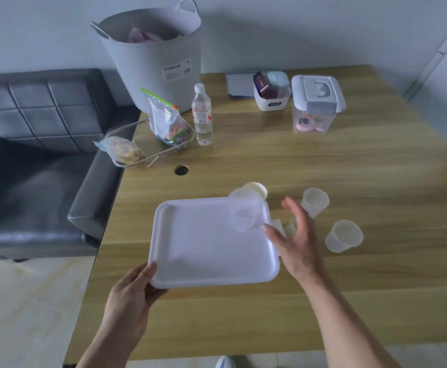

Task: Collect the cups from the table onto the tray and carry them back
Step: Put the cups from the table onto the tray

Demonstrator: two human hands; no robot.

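A white tray (206,251) lies on the wooden table (349,168). My left hand (132,290) grips its near left corner. One clear plastic cup (245,209) stands upright on the tray's far right corner. Behind that corner a cream cup (258,188) stands on the table. My right hand (300,243) hovers open just right of the tray, holding nothing. Two more clear cups stand to its right, one farther (315,201) and one nearer (343,236). A small cup (290,228) is partly hidden behind my right fingers.
At the back left stand a grey tub (153,57), a water bottle (202,118) and a wire basket (150,140) with bagged snacks. A white organiser (271,95) and a lidded clear box (315,104) sit at the back. A cable hole (181,170) is ahead. A dark sofa (39,155) borders the table's left edge.
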